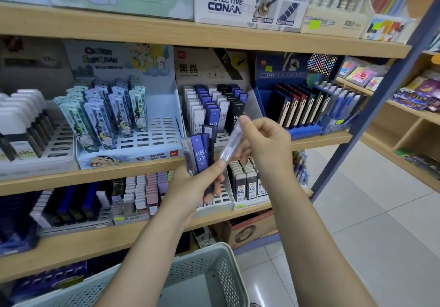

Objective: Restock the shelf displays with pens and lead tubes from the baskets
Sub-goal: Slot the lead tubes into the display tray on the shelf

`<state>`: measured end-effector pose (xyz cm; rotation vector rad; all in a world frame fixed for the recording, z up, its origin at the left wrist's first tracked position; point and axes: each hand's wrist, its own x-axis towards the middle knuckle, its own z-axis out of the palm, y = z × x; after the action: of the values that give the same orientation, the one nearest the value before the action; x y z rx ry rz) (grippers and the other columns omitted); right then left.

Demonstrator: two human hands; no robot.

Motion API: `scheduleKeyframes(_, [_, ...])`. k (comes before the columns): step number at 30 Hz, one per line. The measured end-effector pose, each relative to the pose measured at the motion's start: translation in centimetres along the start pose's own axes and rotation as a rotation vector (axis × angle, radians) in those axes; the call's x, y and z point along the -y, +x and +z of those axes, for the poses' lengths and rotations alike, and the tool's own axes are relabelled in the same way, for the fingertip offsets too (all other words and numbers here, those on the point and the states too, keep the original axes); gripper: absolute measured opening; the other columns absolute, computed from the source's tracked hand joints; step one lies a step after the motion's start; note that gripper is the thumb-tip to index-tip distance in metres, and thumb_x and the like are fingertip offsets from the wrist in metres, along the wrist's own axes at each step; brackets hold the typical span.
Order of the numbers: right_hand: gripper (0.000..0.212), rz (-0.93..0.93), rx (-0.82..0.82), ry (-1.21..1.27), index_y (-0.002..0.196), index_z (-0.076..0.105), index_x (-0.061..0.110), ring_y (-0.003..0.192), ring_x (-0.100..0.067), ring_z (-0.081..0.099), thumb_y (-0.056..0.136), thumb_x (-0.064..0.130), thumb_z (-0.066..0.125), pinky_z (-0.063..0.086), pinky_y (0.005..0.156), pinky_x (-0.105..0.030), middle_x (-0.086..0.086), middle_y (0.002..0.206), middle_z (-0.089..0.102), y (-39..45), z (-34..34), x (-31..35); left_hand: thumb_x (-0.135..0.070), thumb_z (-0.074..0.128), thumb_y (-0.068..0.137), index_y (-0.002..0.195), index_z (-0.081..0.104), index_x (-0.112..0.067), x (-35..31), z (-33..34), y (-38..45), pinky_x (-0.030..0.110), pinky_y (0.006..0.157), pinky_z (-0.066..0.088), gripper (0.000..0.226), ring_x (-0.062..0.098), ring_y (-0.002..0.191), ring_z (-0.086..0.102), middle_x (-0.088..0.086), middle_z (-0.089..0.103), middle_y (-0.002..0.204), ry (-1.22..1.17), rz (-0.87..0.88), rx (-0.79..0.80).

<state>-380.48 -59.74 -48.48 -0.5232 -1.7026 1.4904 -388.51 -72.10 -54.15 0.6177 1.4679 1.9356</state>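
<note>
My left hand (pixel 200 182) grips a bunch of lead tubes (pixel 198 155), blue and dark ones marked HB 0.7, held upright in front of the middle shelf. My right hand (pixel 264 144) pinches one clear lead tube (pixel 232 144), tilted, just right of the bunch. Behind both hands stands the lead tube display (pixel 214 106) with rows of white, blue and black tubes and some free slots at its front. A pale green perforated basket (pixel 202 271) sits below my arms; its contents are hidden from here.
Wooden shelves (pixel 142 166) hold more displays: a cartoon pen display (pixel 114 116) to the left, a blue display (pixel 304 106) to the right, lead boxes (pixel 247 182) below. A blue metal post (pixel 371 116) borders the shelf's right end. Tiled floor lies to the right.
</note>
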Motion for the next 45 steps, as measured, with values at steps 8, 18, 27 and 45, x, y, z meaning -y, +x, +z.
scheduleKeyframes(8, [0.043, 0.264, 0.488, 0.440, 0.115, 0.067, 0.006, 0.061, -0.008, 0.052, 0.098, 0.041, 0.047, 0.038, 0.054, -0.018, -0.007, 0.097, 0.068, -0.1, -1.0, 0.2, -0.020, 0.067, 0.081, 0.087, 0.063, -0.009, -0.8, -0.8, -0.8, 0.027, 0.045, 0.014, 0.013, 0.012, 0.044, 0.043, 0.004, 0.052, 0.063, -0.144, -0.026, 0.192])
scheduleKeyframes(18, [0.026, 0.119, 0.409, 0.344, 0.096, 0.064, 0.011, 0.049, -0.010, 0.050, 0.094, 0.036, 0.055, 0.043, 0.047, -0.020, -0.007, 0.087, 0.067, 0.7, -1.2, -0.3, -0.014, 0.069, 0.088, 0.095, 0.062, -0.005, 0.0, -0.8, 0.0, 0.019, 0.037, 0.025, 0.013, 0.015, 0.047, 0.046, 0.006, 0.054, 0.066, -0.063, -0.019, 0.111])
scheduleKeyframes(27, [0.032, -0.010, 0.169, 0.348, 0.109, 0.063, -0.001, 0.092, -0.029, 0.071, 0.097, 0.028, 0.057, 0.058, 0.080, -0.031, -0.019, 0.112, 0.068, 2.0, -0.4, -0.1, -0.014, 0.068, 0.093, 0.091, 0.065, -0.012, 0.2, -0.8, 0.2, 0.021, 0.041, 0.028, 0.005, 0.017, 0.052, 0.049, 0.006, 0.055, 0.067, 0.053, 0.007, 0.053])
scheduleKeyframes(45, [0.012, -0.008, -0.017, 0.169, 0.104, 0.071, 0.013, 0.056, -0.014, 0.059, 0.095, 0.020, 0.067, 0.053, 0.061, -0.031, -0.003, 0.091, 0.073, 3.8, 1.6, -0.2, -0.015, 0.069, 0.093, 0.095, 0.065, -0.011, 0.6, -1.0, 0.5, 0.019, 0.040, 0.032, 0.006, 0.016, 0.052, 0.050, 0.006, 0.056, 0.068, 0.089, -0.012, 0.050])
